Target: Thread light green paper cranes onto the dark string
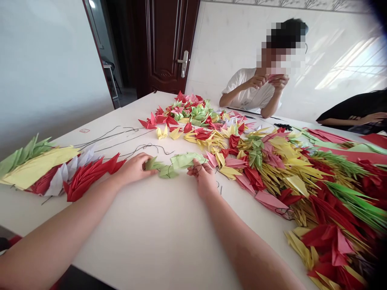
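My left hand (137, 168) has its thumb and fingers closed around the left end of a light green folded-paper piece (167, 172). At the other end, my right hand (203, 175) is pinched on a dark cord (199, 162) beside a longer green paper piece (184, 160). The green pieces lie between both hands, just over the white table. Left of my left hand, strung rows of folded paper rest on the table: a red one (87, 177), a white one, a yellow one (42, 167) and a green one.
A large heap of folded paper pieces (272, 161), yellow, red, pink and green, spreads over the right side of the white table (145, 233). Loose cords (121, 139) trail behind my left hand. Across the table a person (254, 86) holds pink paper; another person's dark sleeve (353, 106) shows at right.
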